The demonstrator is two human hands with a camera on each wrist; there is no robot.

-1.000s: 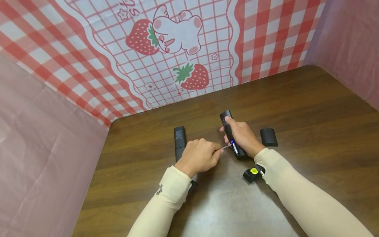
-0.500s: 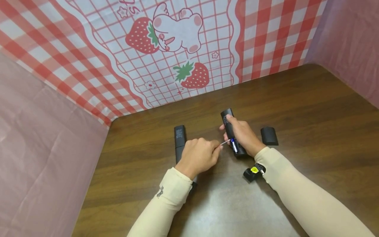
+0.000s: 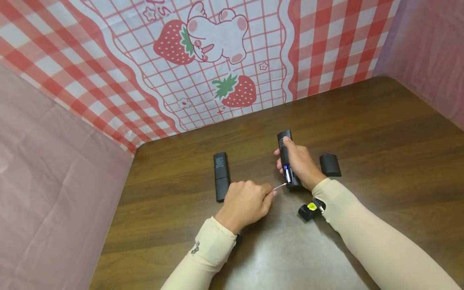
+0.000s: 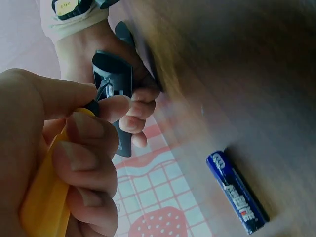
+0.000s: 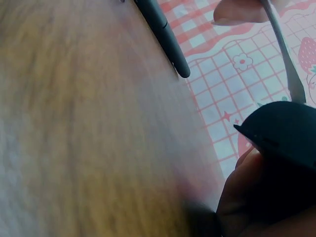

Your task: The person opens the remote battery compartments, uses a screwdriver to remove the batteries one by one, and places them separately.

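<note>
My right hand grips a black remote control, its battery compartment uncovered. A blue and silver battery lies in that compartment. With curled fingers, my left hand holds a screwdriver, whose yellow handle shows in the left wrist view. Its thin metal shaft points at the compartment's near end. Seen from the right wrist, the flat blade reaches right to the remote's end. A loose blue battery lies on the table in the left wrist view.
Left of my hands, a second black remote lies on the wooden table. To the right is a black battery cover. A strawberry-patterned cloth hangs behind the table, and pink cloth flanks it.
The screwdriver tip has shifted from the battery's far end to its near end. My right hand has moved slightly right and away with the remote, and my left hand slightly nearer me.
</note>
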